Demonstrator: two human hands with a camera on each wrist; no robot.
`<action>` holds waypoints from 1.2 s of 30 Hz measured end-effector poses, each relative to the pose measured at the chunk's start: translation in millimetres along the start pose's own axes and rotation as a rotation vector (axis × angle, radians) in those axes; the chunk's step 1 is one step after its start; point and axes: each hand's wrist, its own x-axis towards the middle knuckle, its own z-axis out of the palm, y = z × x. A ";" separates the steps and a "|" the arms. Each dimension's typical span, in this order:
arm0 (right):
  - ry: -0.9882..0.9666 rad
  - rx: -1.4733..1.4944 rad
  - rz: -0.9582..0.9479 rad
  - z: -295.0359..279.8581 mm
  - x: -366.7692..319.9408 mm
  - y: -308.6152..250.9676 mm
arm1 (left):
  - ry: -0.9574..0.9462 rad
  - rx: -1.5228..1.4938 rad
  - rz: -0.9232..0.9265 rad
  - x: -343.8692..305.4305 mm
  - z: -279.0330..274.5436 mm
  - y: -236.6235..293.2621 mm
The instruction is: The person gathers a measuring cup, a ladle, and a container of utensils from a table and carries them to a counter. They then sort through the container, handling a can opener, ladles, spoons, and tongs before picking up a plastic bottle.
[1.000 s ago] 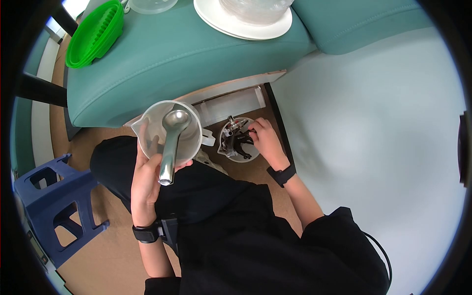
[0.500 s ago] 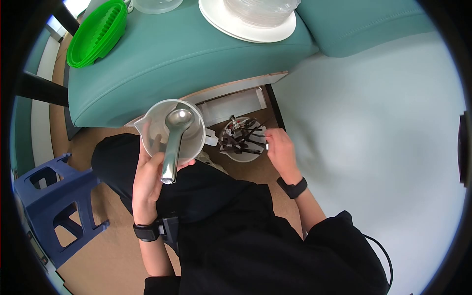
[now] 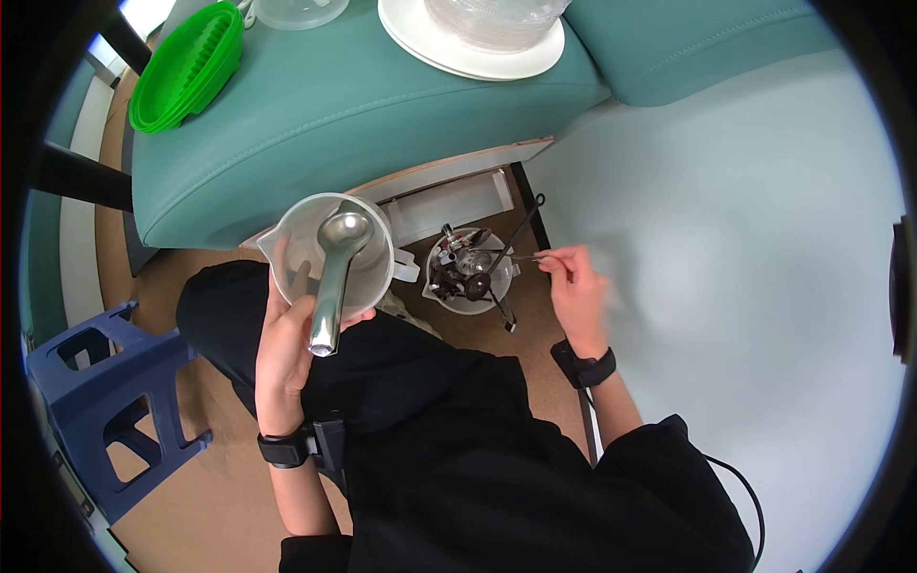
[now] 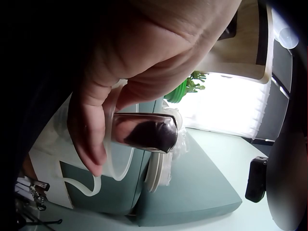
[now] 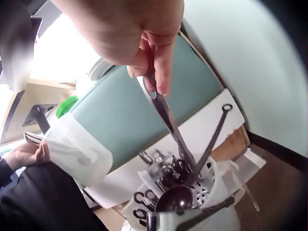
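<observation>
My left hand (image 3: 285, 358) holds a translucent measuring jug (image 3: 288, 244) with a shiny metal scoop (image 3: 333, 291) in it. The scoop's thick handle sticks out over the rim beside my thumb. To the right, my right hand (image 3: 580, 298) pinches the top of a long metal handle (image 5: 166, 114). In the right wrist view this handle slants down to a perforated head (image 5: 201, 193) among the utensils in a white tub (image 3: 458, 306). A dark ladle (image 3: 478, 286) lies across these, its hooked handle leaning out. Several black-handled utensils and small metal pieces fill the tub.
A green teal-edged seat carries a green plastic basket (image 3: 188, 72), a clear bowl (image 3: 301, 11) and white plates (image 3: 449, 59) with a wrapped stack on top. A blue stool (image 3: 115, 382) stands at left. A pale surface (image 3: 726, 239) spreads along the right.
My right hand has drawn away from the tub to the right and now pinches a long handle. The dark ladle now leans out of the tub. My left hand stays nearly still.
</observation>
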 end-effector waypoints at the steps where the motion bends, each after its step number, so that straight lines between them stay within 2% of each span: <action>1: -0.024 0.000 -0.013 5.1 -3.1 5.4 | -0.003 0.001 0.000 -0.7 0.0 0.2; 5: -0.098 0.091 -0.023 21.0 -15.0 23.8 | 0.000 0.012 -0.012 -3.4 -1.4 1.0; 9: -0.294 0.083 -0.161 33.0 -29.4 35.6 | 0.001 -0.012 -0.004 -3.5 -1.4 -0.5; 13: -0.559 -0.079 -0.452 46.2 -46.8 43.1 | -0.034 -0.010 -0.011 -6.2 -2.8 -0.3; 16: -0.711 -0.124 -0.519 49.8 -53.6 39.1 | -0.034 -0.027 -0.003 -8.2 0.9 0.4; 20: -0.542 -0.213 -0.267 46.5 -46.9 28.7 | -0.026 -0.034 0.004 -7.3 0.6 -2.9; 23: -0.509 -0.506 -0.179 56.4 -40.1 38.7 | -0.023 0.036 0.019 -6.8 3.2 -3.1; 29: -0.569 -0.819 -0.190 88.3 -31.6 41.8 | 0.005 0.122 0.020 -4.8 1.2 -6.2; 32: -0.724 -0.856 -0.156 90.4 -24.6 42.0 | 0.013 0.106 0.029 -3.1 -2.8 -6.9; 36: -0.797 -1.014 -0.329 91.0 -23.5 39.0 | 0.032 0.066 0.031 -2.9 -1.7 -5.2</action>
